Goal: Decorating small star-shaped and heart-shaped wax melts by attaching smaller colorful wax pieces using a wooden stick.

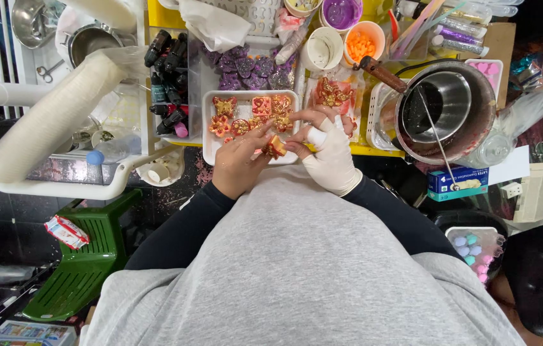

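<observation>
My left hand (240,161) is bare and my right hand (328,152) wears a white glove. Both pinch a small red and gold ornament piece (276,148) between their fingertips, just over the near edge of a white tray (208,142). In the tray lie several red and gold decorated pieces (251,110). Another red and gold piece (331,93) rests in clear wrapping just right of the tray.
A metal pot (445,110) with a thin stirring rod stands at the right. Small dark bottles (167,64), purple pieces (249,69), cups with orange bits (362,43) lie behind the tray. A stack of white cups (47,122), a green stool (85,256), a blue box (457,182).
</observation>
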